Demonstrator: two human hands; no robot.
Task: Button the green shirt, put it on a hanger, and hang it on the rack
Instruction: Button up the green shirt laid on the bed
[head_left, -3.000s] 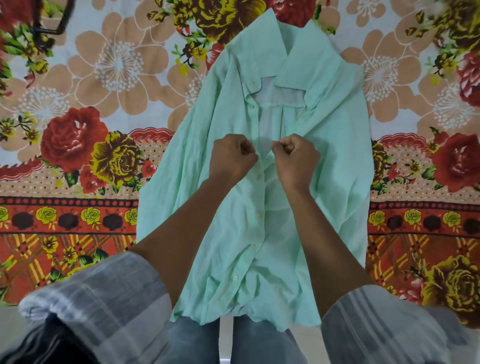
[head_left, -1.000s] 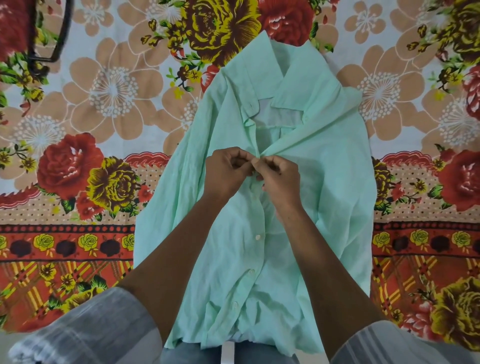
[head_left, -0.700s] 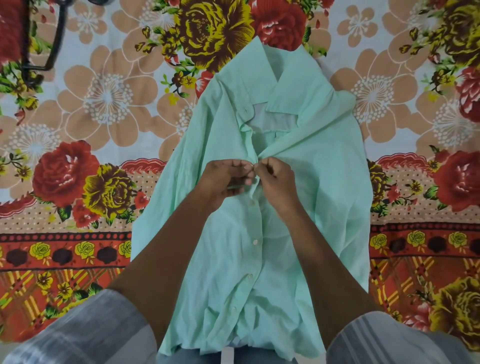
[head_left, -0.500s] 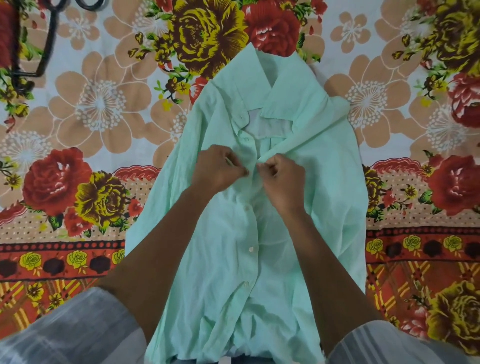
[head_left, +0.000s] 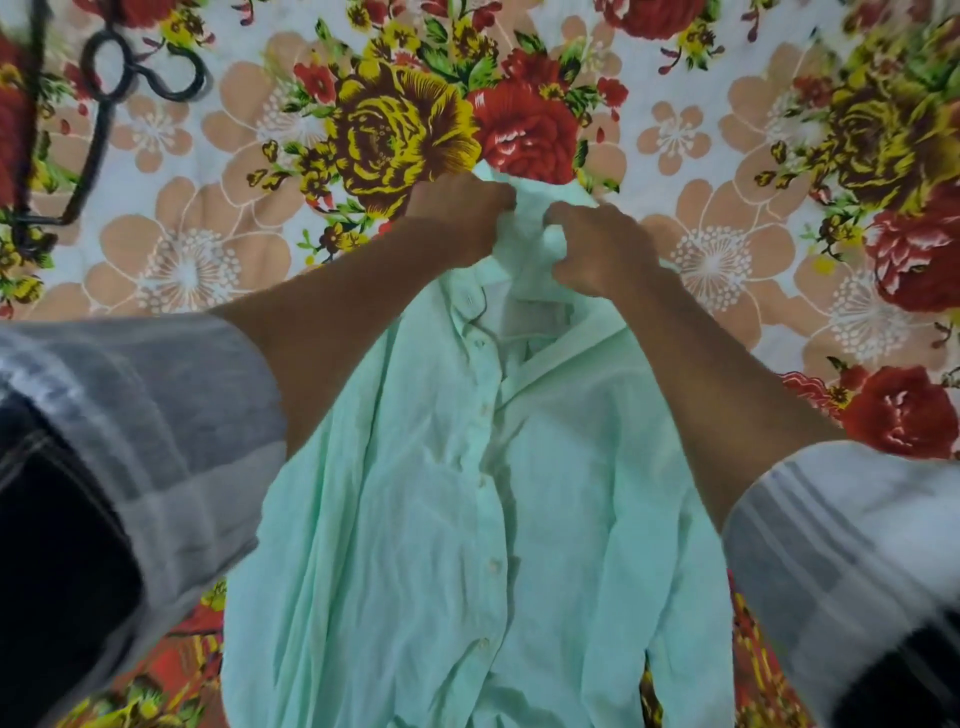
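The mint green shirt lies face up on a flowered bed sheet, its front placket closed by several white buttons up the middle. The neck opening just below the collar gapes open. My left hand grips the left side of the collar at the shirt's top. My right hand grips the right side of the collar, bunching the cloth. A black hanger rests on the sheet at the far left, its hook curled near the top.
The flowered sheet spreads on all sides of the shirt. My grey striped sleeves fill the lower left and lower right corners. No rack is in view.
Both hands have moved up from the button at the shirt's chest to the collar and now clutch it. The view has tipped forward, so the hanger's hook shows.
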